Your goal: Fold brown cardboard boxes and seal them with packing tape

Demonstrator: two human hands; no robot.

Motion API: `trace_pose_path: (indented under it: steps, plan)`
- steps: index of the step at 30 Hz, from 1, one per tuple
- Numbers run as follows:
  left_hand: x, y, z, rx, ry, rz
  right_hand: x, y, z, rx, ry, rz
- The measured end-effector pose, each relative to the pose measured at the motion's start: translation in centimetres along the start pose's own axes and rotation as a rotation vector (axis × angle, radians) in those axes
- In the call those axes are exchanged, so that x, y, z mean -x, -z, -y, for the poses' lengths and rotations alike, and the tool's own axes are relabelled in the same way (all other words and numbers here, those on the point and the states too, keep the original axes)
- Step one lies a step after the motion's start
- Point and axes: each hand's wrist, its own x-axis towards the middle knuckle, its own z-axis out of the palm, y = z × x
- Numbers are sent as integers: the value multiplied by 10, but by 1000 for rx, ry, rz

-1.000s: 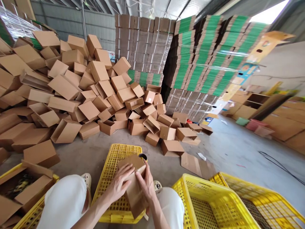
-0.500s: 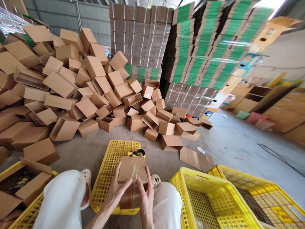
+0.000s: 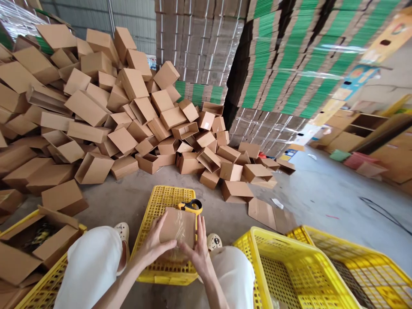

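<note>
A small brown cardboard box with clear, shiny tape across its face is between my hands, over the yellow crate in front of me. My left hand presses on its left side, thumb along the near edge. On the right side, my right hand grips it with the fingers up along the wall and the thumb near the other thumb. Just beyond the box, a yellow and black tape dispenser lies on the perforated yellow crate. The underside of the box is hidden.
A large heap of cardboard boxes fills the floor ahead and left. Tall stacks of flattened cartons stand behind. Yellow crates sit at my right. An open carton rests in another crate on my left.
The box has tipped so that its near side, visible before, no longer shows. My hands have shifted around it, and the whole view has swung slightly left and down.
</note>
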Motion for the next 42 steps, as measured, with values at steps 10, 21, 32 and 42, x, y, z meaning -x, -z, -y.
trace_pose_path:
  steps: [10,21,32,42]
  plan:
    - [-45,3,6,-87,57,89,-64,5,14,-163,-1,113]
    - [-84,0,-13,2,-32,41,-67,10,24,-147,3,55]
    - [-101,-9,-11,-119,-67,-28,-82,-2,46,272,7,67]
    - [-91,-10,-6,-133,-43,-46,-100,15,79,718,128,412]
